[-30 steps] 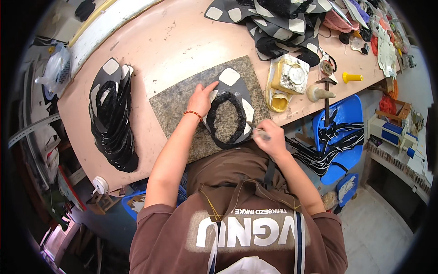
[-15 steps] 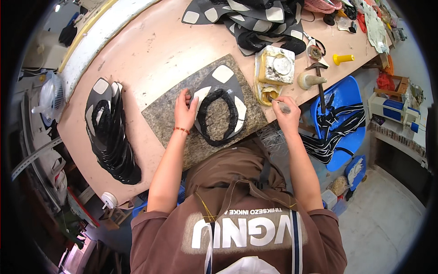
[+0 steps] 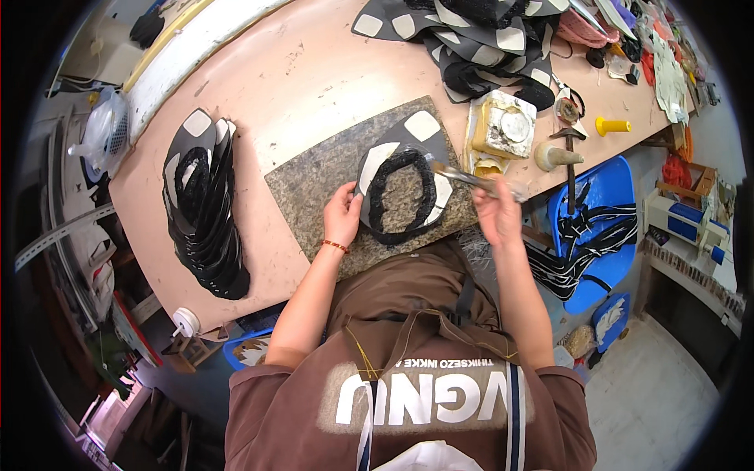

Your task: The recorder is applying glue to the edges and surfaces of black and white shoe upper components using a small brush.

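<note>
A dark grey shoe upper [image 3: 410,140] with pale patches and a fuzzy black rim round its opening lies flat on a mottled stone slab [image 3: 306,188]. My left hand [image 3: 342,215] is closed at its left edge, thumb and fingers pinching it. In my right hand [image 3: 498,217] is a brush [image 3: 469,179], blurred by motion, its tip over the upper's right side; whether it touches cannot be made out. Just beyond the brush stands a stained yellowish glue pot [image 3: 488,167], beside a crusted white container [image 3: 503,125].
A stack of similar uppers [image 3: 206,228] lies on the left of the table, and a heap of them [image 3: 479,47] at the back. At right are a hammer [image 3: 570,169], a cone-shaped object [image 3: 558,156], a yellow spool [image 3: 613,125] and a blue bin [image 3: 605,204] holding striped straps.
My right hand has brought the brush out of the glue pot and left over the upper. My left hand has shifted down to the upper's left edge. The whole view has shifted slightly.
</note>
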Demonstrator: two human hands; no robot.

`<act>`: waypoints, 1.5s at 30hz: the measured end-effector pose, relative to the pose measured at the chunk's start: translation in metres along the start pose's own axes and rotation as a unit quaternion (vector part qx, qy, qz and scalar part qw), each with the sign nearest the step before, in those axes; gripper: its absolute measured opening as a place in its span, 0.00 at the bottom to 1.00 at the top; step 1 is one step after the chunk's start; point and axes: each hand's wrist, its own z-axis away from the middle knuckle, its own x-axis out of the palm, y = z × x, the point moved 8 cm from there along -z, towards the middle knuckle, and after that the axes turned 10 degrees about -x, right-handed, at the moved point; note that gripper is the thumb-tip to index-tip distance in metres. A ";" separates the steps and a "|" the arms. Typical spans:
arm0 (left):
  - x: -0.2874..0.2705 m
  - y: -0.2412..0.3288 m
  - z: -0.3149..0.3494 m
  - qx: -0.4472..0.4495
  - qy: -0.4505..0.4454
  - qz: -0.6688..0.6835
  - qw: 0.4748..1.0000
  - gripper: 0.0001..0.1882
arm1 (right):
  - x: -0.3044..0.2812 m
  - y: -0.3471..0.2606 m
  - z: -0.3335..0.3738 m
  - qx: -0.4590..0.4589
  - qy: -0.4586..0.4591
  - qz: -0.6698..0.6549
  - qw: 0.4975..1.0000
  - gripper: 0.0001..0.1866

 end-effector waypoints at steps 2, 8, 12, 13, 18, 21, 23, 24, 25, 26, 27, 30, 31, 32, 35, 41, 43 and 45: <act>0.004 -0.004 -0.005 0.009 0.002 0.013 1.000 0.13 | 0.042 0.021 0.002 0.026 -0.067 0.078 0.994 0.07; 0.010 -0.004 -0.007 0.015 0.002 -0.004 1.000 0.12 | 0.112 0.058 0.021 -0.162 -0.260 0.488 0.818 0.10; 0.007 -0.007 -0.011 0.008 0.018 -0.058 0.998 0.12 | 0.122 0.038 0.000 -0.211 -0.194 0.545 0.788 0.10; 0.009 -0.010 -0.013 0.000 0.008 -0.048 0.999 0.12 | 0.112 0.041 -0.010 -0.185 -0.170 0.528 0.811 0.10; 0.011 -0.016 -0.018 -0.010 0.000 -0.027 1.000 0.11 | 0.111 0.031 -0.010 -0.241 -0.152 0.534 0.796 0.09; 0.010 -0.011 -0.017 -0.012 0.005 -0.050 0.999 0.11 | 0.110 0.059 0.005 -0.195 -0.236 0.496 0.813 0.09; 0.010 -0.007 -0.017 -0.012 0.003 -0.074 0.997 0.11 | 0.104 0.080 0.016 -0.096 -0.262 0.477 0.833 0.08; 0.010 -0.009 -0.017 -0.013 0.003 -0.074 0.997 0.11 | 0.099 0.083 0.018 -0.048 -0.244 0.441 0.863 0.07; 0.010 -0.010 -0.018 -0.002 0.006 -0.072 0.997 0.11 | 0.095 0.085 0.019 0.000 -0.223 0.403 0.888 0.07; 0.010 -0.010 -0.018 0.009 0.009 -0.069 0.998 0.11 | 0.091 0.079 0.018 0.025 -0.194 0.370 0.908 0.06; 0.011 -0.010 -0.019 0.011 0.006 -0.070 0.997 0.11 | 0.088 0.067 0.016 0.047 -0.161 0.336 0.927 0.06; 0.009 -0.002 -0.021 0.028 0.013 -0.068 0.997 0.10 | 0.071 0.023 0.011 0.023 -0.117 0.295 0.948 0.03; 0.004 0.010 -0.021 0.056 0.030 -0.107 0.992 0.10 | 0.063 0.008 0.011 0.007 -0.097 0.264 0.960 0.03; -0.001 0.022 -0.021 0.085 0.047 -0.146 0.984 0.10 | 0.053 -0.010 0.012 -0.028 -0.062 0.271 0.960 0.03; -0.018 0.048 -0.027 0.045 0.040 -0.152 0.987 0.14 | 0.017 -0.057 0.017 -0.139 0.011 0.354 0.925 0.04; -0.030 0.058 -0.009 -0.012 0.037 -0.401 0.915 0.39 | -0.018 -0.075 0.011 -0.236 0.029 0.565 0.790 0.07; -0.023 0.043 0.010 -0.101 -0.040 -0.425 0.899 0.47 | 0.003 -0.071 0.009 -0.304 -0.034 0.623 0.720 0.08; -0.014 0.010 0.015 -0.119 -0.067 -0.370 0.919 0.48 | 0.000 -0.067 0.010 -0.265 -0.032 0.614 0.743 0.07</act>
